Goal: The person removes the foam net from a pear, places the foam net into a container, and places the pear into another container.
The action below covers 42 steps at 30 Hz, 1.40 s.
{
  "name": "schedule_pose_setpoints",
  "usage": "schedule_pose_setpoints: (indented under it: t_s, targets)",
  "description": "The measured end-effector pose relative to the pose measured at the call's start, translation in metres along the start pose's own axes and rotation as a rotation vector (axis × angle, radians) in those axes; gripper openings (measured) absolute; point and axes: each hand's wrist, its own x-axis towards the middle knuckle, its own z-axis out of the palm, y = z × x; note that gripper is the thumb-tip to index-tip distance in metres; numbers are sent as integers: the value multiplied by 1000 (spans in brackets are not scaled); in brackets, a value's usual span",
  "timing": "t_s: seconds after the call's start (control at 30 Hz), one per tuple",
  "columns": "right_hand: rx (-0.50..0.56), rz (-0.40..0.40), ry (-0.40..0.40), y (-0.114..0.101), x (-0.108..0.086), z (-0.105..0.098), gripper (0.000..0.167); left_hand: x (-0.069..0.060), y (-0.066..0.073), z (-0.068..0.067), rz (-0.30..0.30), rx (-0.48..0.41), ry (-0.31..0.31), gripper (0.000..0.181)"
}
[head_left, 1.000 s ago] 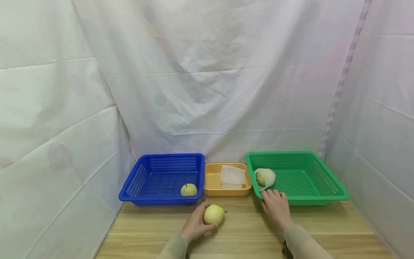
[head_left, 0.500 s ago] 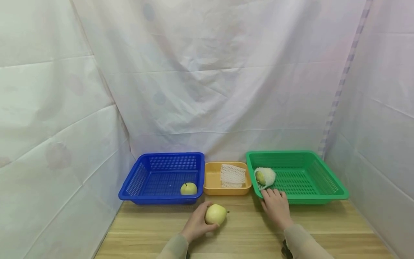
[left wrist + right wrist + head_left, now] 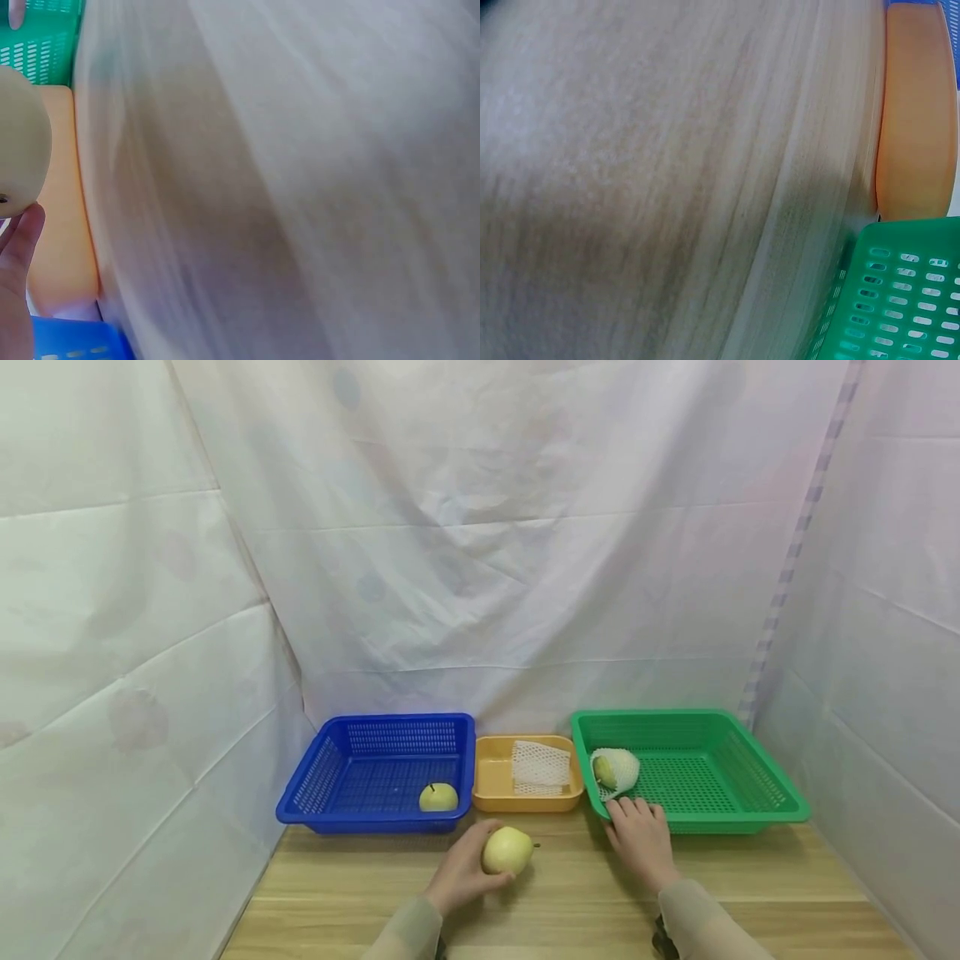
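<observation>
My left hand [image 3: 467, 867] holds a yellow-green pear [image 3: 508, 851] just above the table, its stem pointing right. In the left wrist view, part of that pear [image 3: 22, 142] shows at the left edge with a finger [image 3: 24, 240] under it. At the near left corner of the green basket [image 3: 750, 817], my right hand [image 3: 642, 843] grips the rim, fingers over the edge and thumb at the outer wall. Inside that corner lies a pear in a white foam net [image 3: 624, 770]. A bare pear [image 3: 438, 797] sits in the blue basket [image 3: 360, 820].
Between the two baskets stands a small orange tray [image 3: 491, 805] with white foam nets [image 3: 540, 765] in it. All three containers line the back of the wooden table [image 3: 570, 918]. A white curtain [image 3: 480, 568] hangs behind and at both sides.
My left hand has shifted slightly right and away from me with the pear. The right hand stays at the green basket's rim.
</observation>
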Motion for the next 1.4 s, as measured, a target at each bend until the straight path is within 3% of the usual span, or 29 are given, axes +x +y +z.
schedule_pose_setpoints:
  t_s: [0.33,0.63,0.9,1.4]
  targets:
    - [0,3,5,-2,1,-1,36,4,5,-4,99,50,15,78]
    - [-4,17,-1,-2,0,-2,35,9,12,-14,127,66,25,80]
    - [3,25,-9,-3,1,-4,34,16,14,-22,190,99,51,76]
    - [2,42,-29,-4,1,-3,32,28,25,-39,133,109,31,76]
